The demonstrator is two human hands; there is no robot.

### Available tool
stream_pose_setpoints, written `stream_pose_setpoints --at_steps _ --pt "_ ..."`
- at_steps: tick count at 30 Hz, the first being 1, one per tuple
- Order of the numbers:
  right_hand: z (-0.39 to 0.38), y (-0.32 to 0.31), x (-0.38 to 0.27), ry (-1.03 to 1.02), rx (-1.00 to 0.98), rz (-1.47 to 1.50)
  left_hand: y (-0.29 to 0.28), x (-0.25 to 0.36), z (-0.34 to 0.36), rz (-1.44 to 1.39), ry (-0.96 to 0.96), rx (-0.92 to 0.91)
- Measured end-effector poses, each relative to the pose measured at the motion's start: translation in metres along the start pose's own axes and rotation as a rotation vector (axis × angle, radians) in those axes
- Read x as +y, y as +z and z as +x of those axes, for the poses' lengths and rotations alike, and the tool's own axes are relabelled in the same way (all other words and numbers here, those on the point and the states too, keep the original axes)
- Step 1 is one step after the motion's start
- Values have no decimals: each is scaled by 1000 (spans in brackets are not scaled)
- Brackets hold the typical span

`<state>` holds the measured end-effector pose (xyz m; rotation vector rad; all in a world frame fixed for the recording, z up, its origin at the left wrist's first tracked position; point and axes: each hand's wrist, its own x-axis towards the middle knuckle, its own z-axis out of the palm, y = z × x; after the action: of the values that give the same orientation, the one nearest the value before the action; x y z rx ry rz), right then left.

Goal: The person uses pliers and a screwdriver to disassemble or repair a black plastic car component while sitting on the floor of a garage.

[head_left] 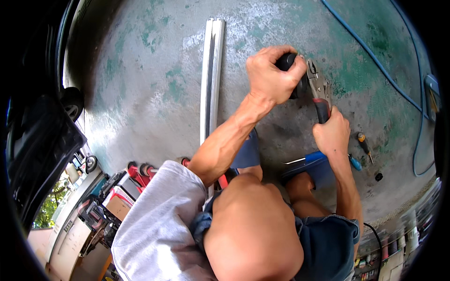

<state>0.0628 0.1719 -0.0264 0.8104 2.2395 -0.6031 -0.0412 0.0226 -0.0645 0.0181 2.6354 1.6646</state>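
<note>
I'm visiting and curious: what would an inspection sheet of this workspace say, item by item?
Surface: worn grey-green floor, patchy and stained.
Work items: black part and locking pliers, jaws close to the part, contact unclear; silver rail lying on the floor.
Clutter: yellow-and-black screwdriver, blue-handled tool and small black piece, all toward the right.
Hands: left hand grips the black part; right hand grips the pliers' handle.
Cables: blue hose or cable along the right side.
Surroundings: black wheel and cardboard box at left; lower-right edge crowded, too blurred to itemise.
</note>
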Motion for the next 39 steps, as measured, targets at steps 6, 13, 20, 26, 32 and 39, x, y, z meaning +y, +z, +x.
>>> stream_pose_setpoints --at_steps 6,13,20,26,32,39 --pt "-13 2 -8 -232 189 28 -36 11 4 -165 -66 -12" --pt "-49 -12 -4 -467 297 -72 -88 11 -36 34 264 -104" --pt "-51 -7 11 -561 385 -119 -93 -8 -67 63 353 -235" --pt "-51 1 25 -592 344 -13 -89 -7 -64 150 549 -207" --pt "-58 -2 34 -574 365 -47 -68 -13 -66 56 625 -117" --pt "-62 1 34 -520 340 22 -52 -16 -81 188 631 56"
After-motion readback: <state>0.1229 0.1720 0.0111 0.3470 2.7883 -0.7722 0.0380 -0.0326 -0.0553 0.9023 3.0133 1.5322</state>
